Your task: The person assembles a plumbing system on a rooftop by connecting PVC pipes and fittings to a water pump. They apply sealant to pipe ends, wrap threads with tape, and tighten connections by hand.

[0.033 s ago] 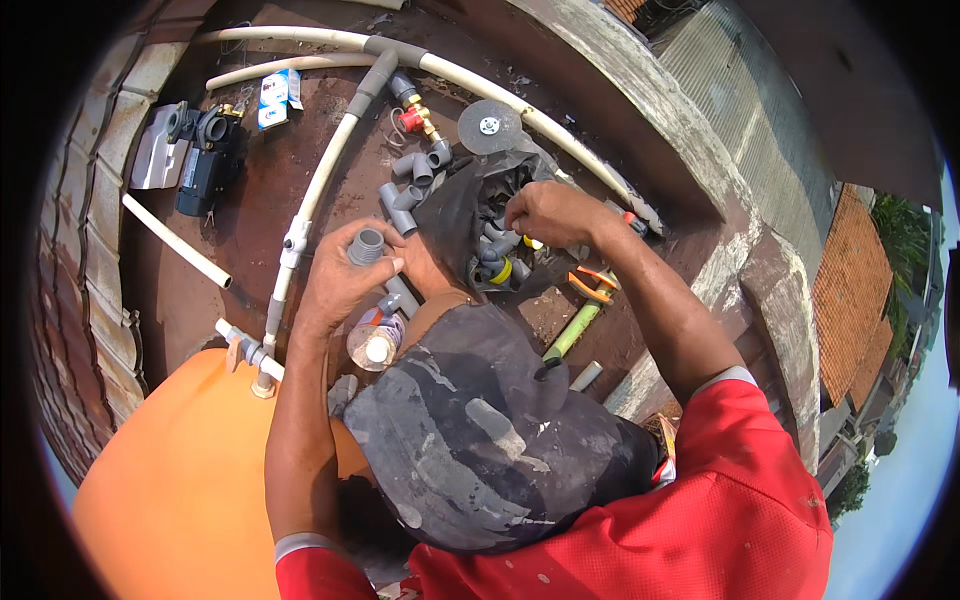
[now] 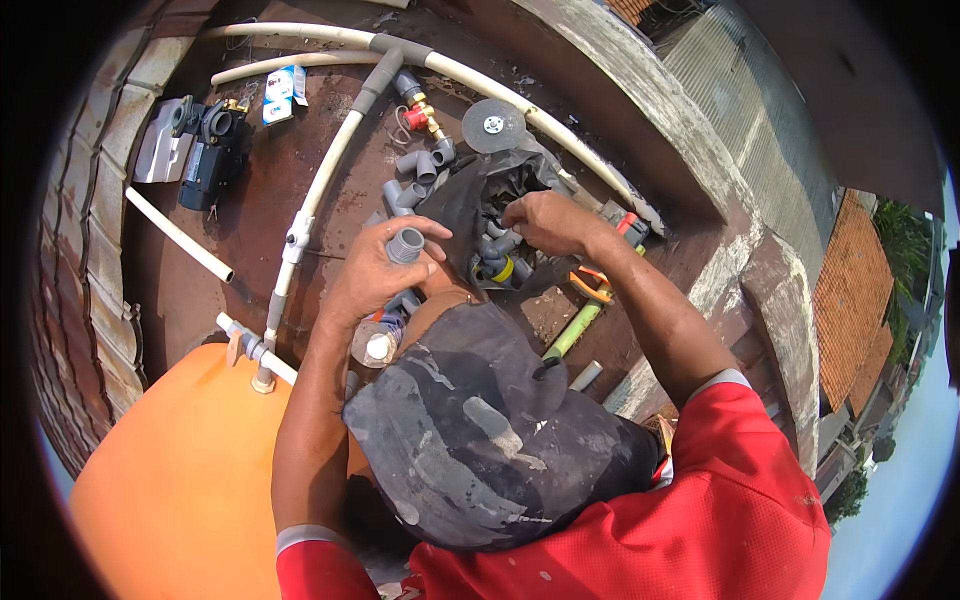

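Note:
A grey pipe fitting [image 2: 405, 246] is upright in my left hand [image 2: 368, 275], its round open end facing up. The thumb and fingers wrap around it just left of the black plastic bag [image 2: 455, 215]. At the bag's mouth is my right hand [image 2: 550, 222], its fingers curled down among grey fittings [image 2: 494, 262]. Whatever those fingertips grip is hidden. One piece in the bag carries a yellow band. Loose grey elbows and tees [image 2: 402, 194] lie beside the bag. Below my left hand stands a clear bottle with a white cap [image 2: 378, 347].
Orange-handled pliers [image 2: 590, 284] and a green pipe [image 2: 574, 332] lie right of my knee. A cutting disc [image 2: 494, 126] and a red valve [image 2: 417, 117] sit beyond the bag. White pipes [image 2: 327, 160], a dark pump [image 2: 212, 160] and an orange tank [image 2: 190, 450] are on the left.
My left hand has moved right, closer to the bag, with the grey fitting still in it. My right hand stays at the bag's mouth.

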Tool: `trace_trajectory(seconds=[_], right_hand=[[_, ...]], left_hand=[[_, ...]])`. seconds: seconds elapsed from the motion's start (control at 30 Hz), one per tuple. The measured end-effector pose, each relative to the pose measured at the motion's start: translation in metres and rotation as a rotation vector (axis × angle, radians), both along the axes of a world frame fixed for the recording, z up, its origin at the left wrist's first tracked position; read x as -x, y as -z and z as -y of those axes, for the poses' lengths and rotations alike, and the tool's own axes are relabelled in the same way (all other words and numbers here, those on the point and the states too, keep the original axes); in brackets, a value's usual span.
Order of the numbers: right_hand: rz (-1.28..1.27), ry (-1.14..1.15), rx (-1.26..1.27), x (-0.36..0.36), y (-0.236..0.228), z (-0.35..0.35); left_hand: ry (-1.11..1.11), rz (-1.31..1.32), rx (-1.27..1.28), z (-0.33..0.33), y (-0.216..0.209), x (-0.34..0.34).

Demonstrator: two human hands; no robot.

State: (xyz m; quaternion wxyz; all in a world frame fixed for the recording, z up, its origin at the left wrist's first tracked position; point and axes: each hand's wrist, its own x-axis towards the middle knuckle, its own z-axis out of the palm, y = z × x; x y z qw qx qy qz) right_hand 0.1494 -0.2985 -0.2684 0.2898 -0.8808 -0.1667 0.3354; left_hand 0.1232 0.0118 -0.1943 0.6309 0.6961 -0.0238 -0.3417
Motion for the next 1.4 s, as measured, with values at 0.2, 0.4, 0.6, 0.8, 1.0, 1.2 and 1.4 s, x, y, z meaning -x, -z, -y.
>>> trace_trajectory(seconds=[0.2,0.4,0.6,0.8,1.0,1.2,1.4], right_hand=[[0.091,0.243,0.384,0.042,0.045,0.007],[0.330,0.570,0.184,0.091,0.079,0.019],[0.254,0.488,0.209,0.079,0.073,-0.005],[0.446,0.413,0.267,0.082,0.077,0.010],[0.343,0.426,-0.461,0.062,-0.191,-0.014],[0.564,-0.389,-0.779,0.081,-0.380,-0.141],[0.615,-0.430,-0.853,0.111,-0.444,-0.214]], left_hand=[[0.222,0.460,-0.427,0.062,0.085,0.013],[-0.251,-0.060,-0.137,0.023,0.023,0.029],[-0.741,0.010,-0.102,-0.030,-0.026,0.067],[-0.877,0.087,-0.101,-0.058,-0.081,0.141],[-0.927,0.177,-0.173,-0.046,-0.173,0.251],[-0.929,0.689,0.043,-0.029,-0.280,0.217],[-0.952,0.969,0.079,-0.076,-0.307,0.207]])
